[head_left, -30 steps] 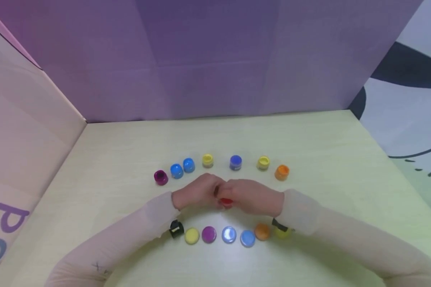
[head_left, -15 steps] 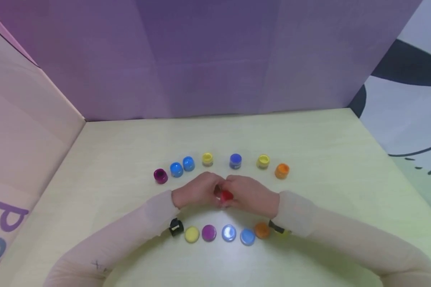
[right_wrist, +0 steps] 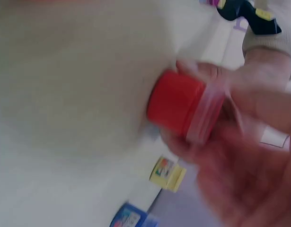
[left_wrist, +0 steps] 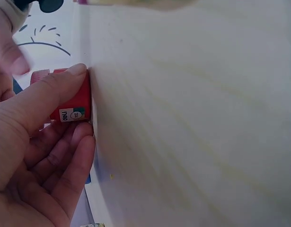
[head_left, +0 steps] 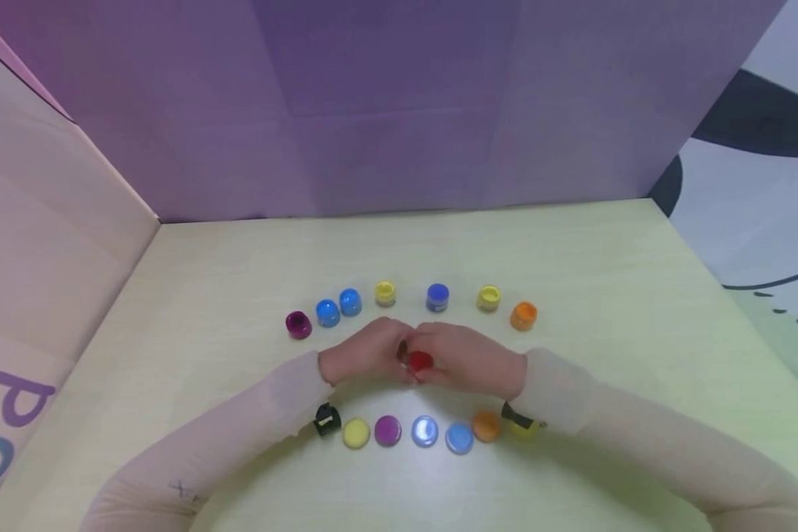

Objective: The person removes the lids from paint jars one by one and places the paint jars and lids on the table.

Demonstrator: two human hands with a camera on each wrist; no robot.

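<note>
A small red paint jar [left_wrist: 79, 97] with a "deli" label is held low at the table, between my two hands. The left hand [head_left: 370, 350] pinches its body, thumb [left_wrist: 55, 94] on one side and curled fingers on the other. My right hand [head_left: 472, 360] is at the jar's capped end. Its thumb [left_wrist: 15, 59] stands a little apart from the cap in the left wrist view. The right wrist view shows the red jar [right_wrist: 176, 101] with a paler rim, and the right fingers are blurred there.
Behind the hands stand purple [head_left: 298, 325], blue [head_left: 328, 313], yellow [head_left: 385, 294], dark blue [head_left: 437, 297] and orange [head_left: 523, 316] jars. Nearer lies a row of round lids, including yellow [head_left: 355, 434], purple [head_left: 388, 431], blue [head_left: 425, 431] and orange [head_left: 487, 426]. A purple wall [head_left: 399, 111] bounds the table's back.
The right hand has shifted and turned slightly around the jar, and more of the red shows now between the hands. The left hand stays nearly in place. The other jars and lids lie unchanged.
</note>
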